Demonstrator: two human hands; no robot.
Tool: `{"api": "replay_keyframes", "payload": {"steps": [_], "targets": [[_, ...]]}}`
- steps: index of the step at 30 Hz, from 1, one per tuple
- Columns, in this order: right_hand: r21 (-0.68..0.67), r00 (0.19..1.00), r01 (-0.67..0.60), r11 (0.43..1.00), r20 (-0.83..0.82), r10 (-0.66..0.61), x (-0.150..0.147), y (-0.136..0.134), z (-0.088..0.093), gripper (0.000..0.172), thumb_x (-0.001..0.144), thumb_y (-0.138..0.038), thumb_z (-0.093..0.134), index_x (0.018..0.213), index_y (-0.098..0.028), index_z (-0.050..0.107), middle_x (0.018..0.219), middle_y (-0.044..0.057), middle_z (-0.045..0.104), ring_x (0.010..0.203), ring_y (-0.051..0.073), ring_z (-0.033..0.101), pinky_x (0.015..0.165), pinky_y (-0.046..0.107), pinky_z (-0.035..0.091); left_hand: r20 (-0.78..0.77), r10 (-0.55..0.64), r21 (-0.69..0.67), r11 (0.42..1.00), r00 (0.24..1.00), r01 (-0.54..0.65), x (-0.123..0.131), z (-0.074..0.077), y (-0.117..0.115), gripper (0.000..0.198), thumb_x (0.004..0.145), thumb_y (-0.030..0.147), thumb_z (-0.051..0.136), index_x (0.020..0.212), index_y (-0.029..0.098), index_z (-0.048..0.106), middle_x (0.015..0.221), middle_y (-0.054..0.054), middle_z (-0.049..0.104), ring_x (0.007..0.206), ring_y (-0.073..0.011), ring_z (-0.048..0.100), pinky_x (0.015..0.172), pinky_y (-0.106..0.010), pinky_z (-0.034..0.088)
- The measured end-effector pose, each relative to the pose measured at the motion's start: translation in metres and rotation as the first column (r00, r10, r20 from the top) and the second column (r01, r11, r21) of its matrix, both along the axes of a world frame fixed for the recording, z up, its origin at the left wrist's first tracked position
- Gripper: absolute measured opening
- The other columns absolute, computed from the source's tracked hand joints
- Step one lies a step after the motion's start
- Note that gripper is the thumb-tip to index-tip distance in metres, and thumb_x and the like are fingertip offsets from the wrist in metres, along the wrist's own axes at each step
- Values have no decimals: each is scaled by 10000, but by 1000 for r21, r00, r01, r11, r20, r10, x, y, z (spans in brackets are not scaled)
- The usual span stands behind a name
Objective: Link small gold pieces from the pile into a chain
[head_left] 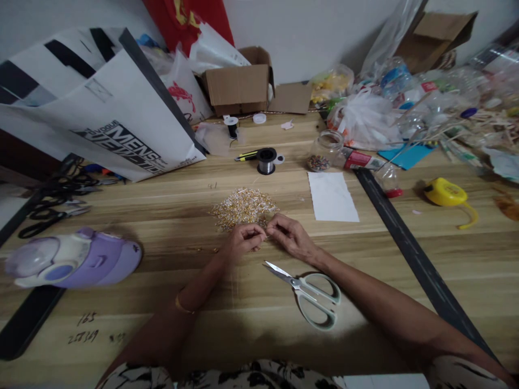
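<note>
My left hand (244, 239) and my right hand (290, 235) meet fingertip to fingertip over the table. Both are closed in a pinch, and whatever lies between the fingers is too small to name. Just beyond them is a loose heap of tiny gold and silver pieces (243, 208), its near edge partly hidden by my hands. A pair of scissors (308, 292) with pale handles rests below my right hand, its blades pointing up and left. Further back stands a spool of silver wire (266, 161).
Left are a purple bottle (101, 259), black-handled scissors (52, 213) and a large paper bag (121, 113). White paper (333, 197), a jar of beads (324, 151), a dark strip (417, 254) and a yellow tape measure (445, 193) lie right. Cardboard boxes (239, 84) and plastic bags (365, 119) line the back.
</note>
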State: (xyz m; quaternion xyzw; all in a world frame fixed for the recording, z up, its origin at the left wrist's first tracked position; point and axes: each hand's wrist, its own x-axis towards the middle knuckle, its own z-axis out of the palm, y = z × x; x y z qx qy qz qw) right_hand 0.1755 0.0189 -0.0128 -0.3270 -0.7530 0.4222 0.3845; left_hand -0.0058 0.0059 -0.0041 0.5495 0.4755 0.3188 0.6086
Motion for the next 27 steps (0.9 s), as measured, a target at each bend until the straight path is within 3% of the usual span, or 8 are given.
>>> {"api": "replay_keyframes", "payload": {"steps": [7, 15, 27], "targets": [[13, 999, -5, 1000, -40, 5, -2, 2, 1, 233, 899, -333, 478, 755, -160, 541, 796, 46, 551, 766, 153, 504, 687, 268, 395, -23, 8, 4, 1000, 1000, -8, 1, 2, 0, 212, 684, 327, 636, 696, 118, 598, 529, 31, 536, 475, -69, 498, 498, -188, 414], [-212, 998, -54, 976, -31, 48, -2, -3, -4, 235, 914, -372, 439, 842, -158, 506, 608, -23, 515, 530, 93, 447, 515, 208, 334, -1, 1, -3, 1000, 1000, -1, 1, 5, 0, 219, 682, 331, 638, 679, 117, 596, 555, 25, 541, 493, -69, 485, 506, -189, 397], [-226, 999, -9, 974, -34, 1, -3, -4, -1, 221, 882, -368, 473, 831, -157, 515, 578, -47, 398, 525, 88, 348, 491, 209, 275, -36, 9, 10, 1000, 999, -8, 2, 6, -2, 234, 684, 346, 642, 700, 116, 600, 567, 23, 524, 513, -74, 474, 517, -196, 388]]}}
